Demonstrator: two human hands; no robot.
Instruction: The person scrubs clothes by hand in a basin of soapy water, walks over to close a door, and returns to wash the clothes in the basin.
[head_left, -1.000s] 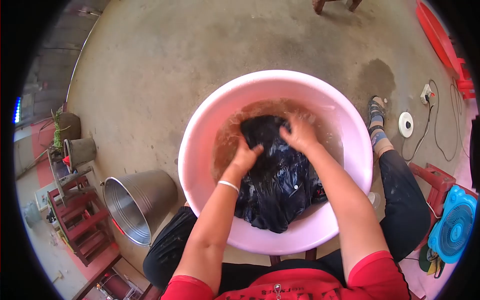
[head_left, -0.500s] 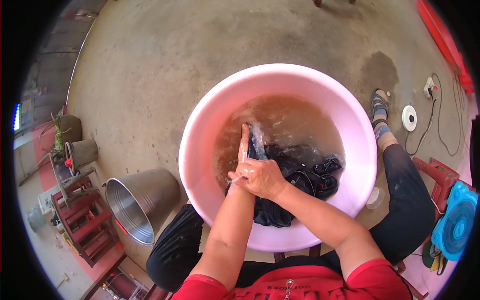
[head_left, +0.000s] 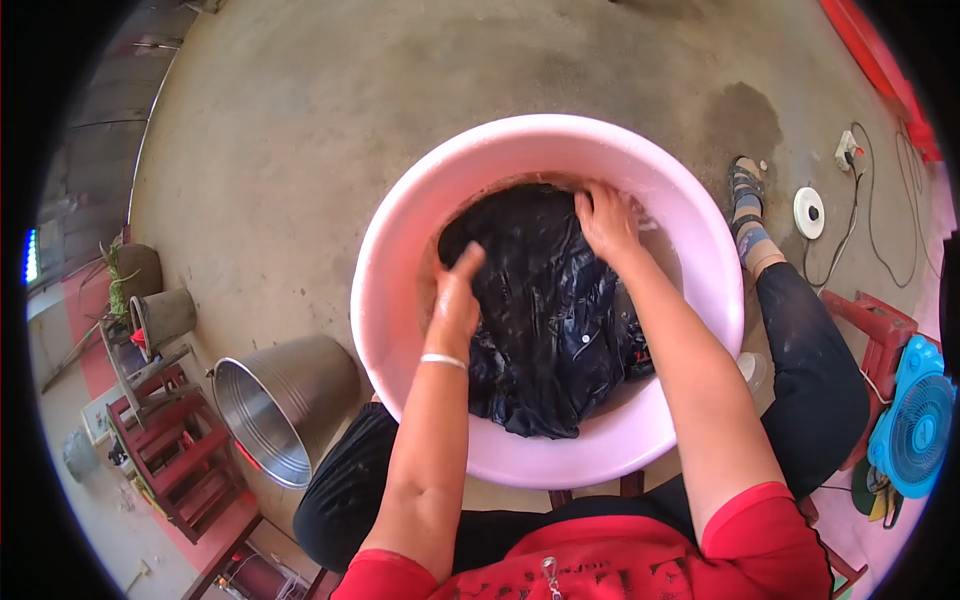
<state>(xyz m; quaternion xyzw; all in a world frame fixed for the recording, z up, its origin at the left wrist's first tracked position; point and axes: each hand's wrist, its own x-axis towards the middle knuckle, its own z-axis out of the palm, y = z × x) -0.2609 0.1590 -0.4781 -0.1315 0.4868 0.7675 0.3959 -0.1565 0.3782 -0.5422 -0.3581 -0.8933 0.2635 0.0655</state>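
Note:
A wet black garment [head_left: 540,300] lies spread across the murky water in a large pink basin [head_left: 560,465]. At the garment's left edge is my left hand [head_left: 457,295], thumb raised and apart, its other fingers partly hidden beside the cloth. My right hand [head_left: 607,225] touches the garment's upper right edge with fingers spread; the fingertips are near the far side of the water. A small white button shows on the cloth between my forearms.
To the left of the basin a metal bucket [head_left: 285,405] lies tilted, with a red wooden chair [head_left: 180,445] beyond it. On the right are a white lid [head_left: 809,213], cables, a power strip [head_left: 846,150], a blue fan [head_left: 915,425] and a red stool [head_left: 870,335].
Half a second ago my hands were together at the left, with the garment bunched lower in the water. Now they are apart and the garment is spread out toward the far side.

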